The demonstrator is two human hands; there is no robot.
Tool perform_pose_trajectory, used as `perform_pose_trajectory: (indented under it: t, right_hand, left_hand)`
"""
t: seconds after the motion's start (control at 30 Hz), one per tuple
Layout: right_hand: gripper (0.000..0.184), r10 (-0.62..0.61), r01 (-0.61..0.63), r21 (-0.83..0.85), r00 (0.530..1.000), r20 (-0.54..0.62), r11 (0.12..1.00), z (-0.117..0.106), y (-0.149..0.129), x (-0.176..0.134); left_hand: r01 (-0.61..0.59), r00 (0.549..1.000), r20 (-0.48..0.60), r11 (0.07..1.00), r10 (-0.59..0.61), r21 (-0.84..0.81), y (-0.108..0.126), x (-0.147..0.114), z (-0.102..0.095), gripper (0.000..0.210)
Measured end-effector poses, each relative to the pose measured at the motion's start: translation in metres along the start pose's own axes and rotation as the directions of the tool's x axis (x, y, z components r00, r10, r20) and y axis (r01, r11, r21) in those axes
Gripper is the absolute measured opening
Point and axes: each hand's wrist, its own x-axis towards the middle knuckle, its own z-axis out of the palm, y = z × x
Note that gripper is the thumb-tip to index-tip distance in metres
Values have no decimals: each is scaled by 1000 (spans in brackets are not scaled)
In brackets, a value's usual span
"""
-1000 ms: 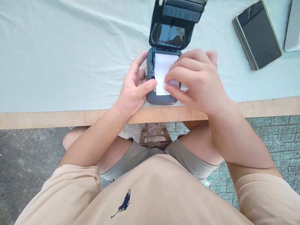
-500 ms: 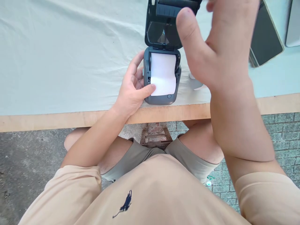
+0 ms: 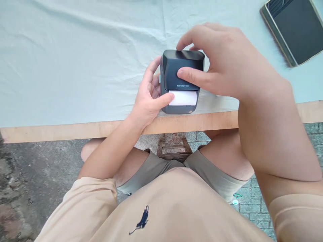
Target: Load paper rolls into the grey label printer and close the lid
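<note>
A dark grey label printer [image 3: 183, 69] marked NIIMBOT sits near the table's front edge, its lid down. White label paper [image 3: 185, 98] sticks out below the lid, over the front of the casing. My left hand [image 3: 148, 97] is closed around the printer's left side, with the thumb pressing the paper's left edge. Across the lid from the right reaches my right hand [image 3: 214, 60], thumb on top of the lid and fingers curled at its far edge. The paper roll inside is hidden by the lid.
Pale cloth [image 3: 83, 67] covers the table, with some creases. A dark flat device [image 3: 297, 30], perhaps a phone, lies at the far right. The table's bare wooden edge [image 3: 63, 132] runs in front of me, and my legs are beneath it.
The printer's lid has swung from raised to down, covering the roll. My right hand has come down and left onto the lid. My left hand still holds the printer and paper.
</note>
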Motion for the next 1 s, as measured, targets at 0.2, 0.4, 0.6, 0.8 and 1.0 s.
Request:
perform_pose_trajectory:
  t: [0.2,0.4,0.6,0.8,1.0]
  right_hand:
    - [43,65,-68,54,997,47,996,3,-6,2]
    - [44,149,-150,8,984,98,989,0,-11,1]
    - [53,20,-11,-117,997,80,993,2,-3,1]
    - [57,-114,114,-99,993,13,988,3,4,-5]
    - [58,-186,188,-7,977,106,982,-14,10,-15]
  left_hand:
    - [59,995,-72,992,-67,-111,25,-7,21,72]
    - [86,993,-63,986,-96,-140,23,-5,12,68]
    - [72,985,-132,965,-109,-253,20,-4,9,33]
    - [173,944,-257,973,-208,-152,32,-3,19,39]
    - [218,935,-254,965,-249,-143,34,-2,15,46]
